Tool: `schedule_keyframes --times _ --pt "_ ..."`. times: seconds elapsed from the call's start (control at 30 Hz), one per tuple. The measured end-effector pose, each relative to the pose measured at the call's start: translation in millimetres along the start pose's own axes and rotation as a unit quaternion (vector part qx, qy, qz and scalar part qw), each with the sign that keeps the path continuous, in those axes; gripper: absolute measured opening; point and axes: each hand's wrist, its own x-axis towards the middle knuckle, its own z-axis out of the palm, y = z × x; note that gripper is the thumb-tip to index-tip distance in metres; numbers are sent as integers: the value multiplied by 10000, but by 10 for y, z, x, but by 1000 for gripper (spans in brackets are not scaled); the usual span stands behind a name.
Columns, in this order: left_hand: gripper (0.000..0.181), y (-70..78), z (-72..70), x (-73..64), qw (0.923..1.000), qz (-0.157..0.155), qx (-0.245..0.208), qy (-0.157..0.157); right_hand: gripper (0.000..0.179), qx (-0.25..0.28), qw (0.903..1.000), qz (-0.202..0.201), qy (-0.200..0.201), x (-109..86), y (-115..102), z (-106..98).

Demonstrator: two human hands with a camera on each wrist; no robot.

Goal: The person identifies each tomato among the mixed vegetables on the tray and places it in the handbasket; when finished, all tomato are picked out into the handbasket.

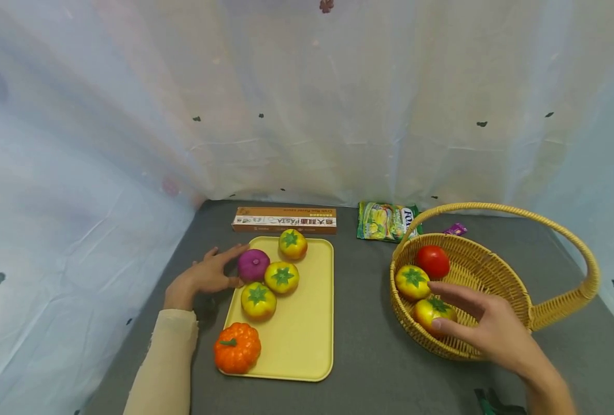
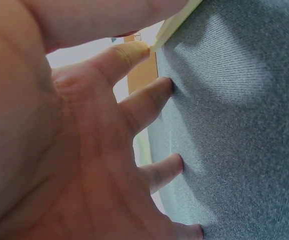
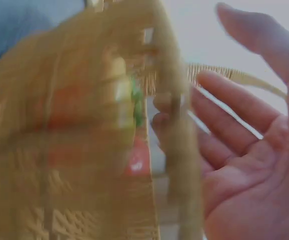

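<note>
My left hand (image 1: pixel 208 274) is beside the left edge of the yellow tray (image 1: pixel 307 323), thumb and index finger on either side of a round purple vegetable (image 1: pixel 253 265). In the left wrist view its fingers (image 2: pixel 147 102) are spread, tips down at the grey cloth. Three yellow-orange persimmons (image 1: pixel 282 277) and an orange pumpkin (image 1: pixel 237 348) also lie on the tray. My right hand (image 1: pixel 485 325) hovers over the wicker basket (image 1: pixel 499 282), thumb and fingers apart near a persimmon (image 1: pixel 434 316). Another persimmon (image 1: pixel 412 282) and a red tomato (image 1: pixel 433 262) sit in the basket.
A pasta box (image 1: pixel 284 220) lies behind the tray. Further right are a green snack packet (image 1: pixel 387 221) and a small purple wrapper (image 1: pixel 455 229) behind the basket. The tall basket handle (image 1: pixel 545 222) arches over its right side. Pale curtains (image 1: pixel 338 115) enclose the grey table.
</note>
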Motion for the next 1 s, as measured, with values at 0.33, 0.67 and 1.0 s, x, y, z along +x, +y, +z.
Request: schedule_keyframes --times 0.33,0.67,1.0 --pt "92 -6 -11 -14 10000 41 -18 -13 60 1676 9826 -701 -381 452 -419 503" --pt "91 20 0 -12 9999 -49 -69 -62 58 2608 9536 -1177 -932 943 -635 1085" --pt "92 3 -5 -1 10000 -54 -11 -17 59 2647 9499 -1114 -1234 1361 -644 1512"
